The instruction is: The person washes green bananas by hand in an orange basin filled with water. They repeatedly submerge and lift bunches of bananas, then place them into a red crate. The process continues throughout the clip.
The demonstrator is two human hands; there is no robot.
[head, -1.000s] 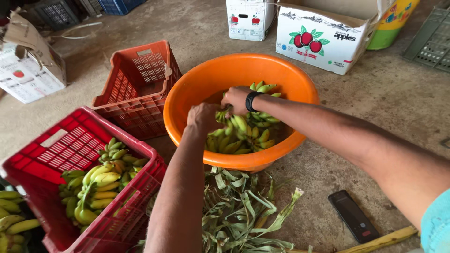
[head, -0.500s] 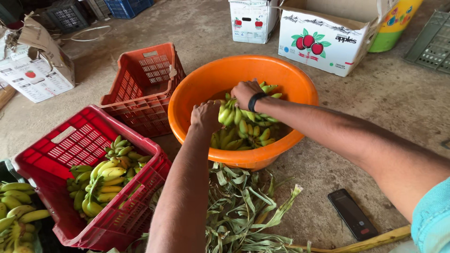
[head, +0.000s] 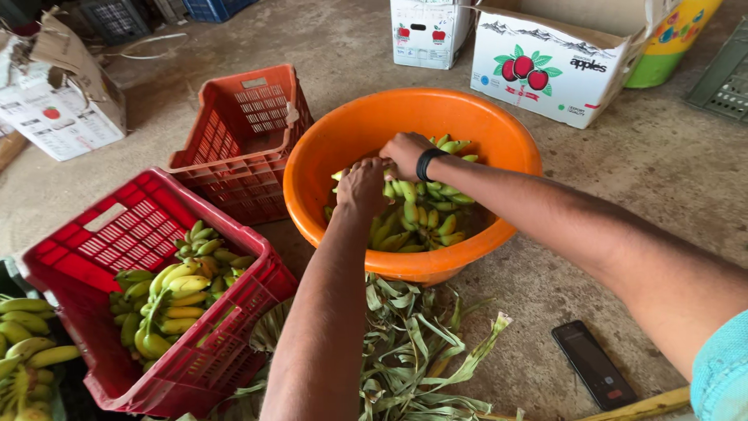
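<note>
Head-camera view, looking down: a pile of small green and yellow-green bananas (head: 421, 214) lies in a large round orange plastic tub (head: 343, 132) on the concrete floor (head: 670, 164). Both hands are down in the tub on top of that pile. The left hand (head: 362, 185) is curled over the near-left part of the bananas with its fingers bent down among them, closed on fruit as far as the angle shows. The right hand (head: 405, 153), with a black band (head: 425, 164) at its wrist, sits just beyond the left, its fingers folded round the upper bananas of the bunch. The two hands are close together, nearly touching.

Just in front of the tub, against its near wall, a heap of dry pale-green leaves and stalks (head: 405, 351) is spread on the floor. To the right of the leaves a dark flat phone (head: 594, 364) lies face up. Left of the tub stands an orange-red plastic crate (head: 234, 156), tilted against it. Nearer the camera a red plastic slatted crate (head: 93, 242) holds several bunches of yellow and green bananas (head: 175, 292). More loose yellow-green bananas (head: 23, 343) show at the lower left edge.

Beyond the tub stands a white cardboard fruit box with red apples printed on it (head: 545, 66), a smaller white carton (head: 428, 31) beside it, and a yellow-and-green container (head: 670, 43) at the upper right. A torn white cardboard box (head: 54, 101) sits at the upper left.
</note>
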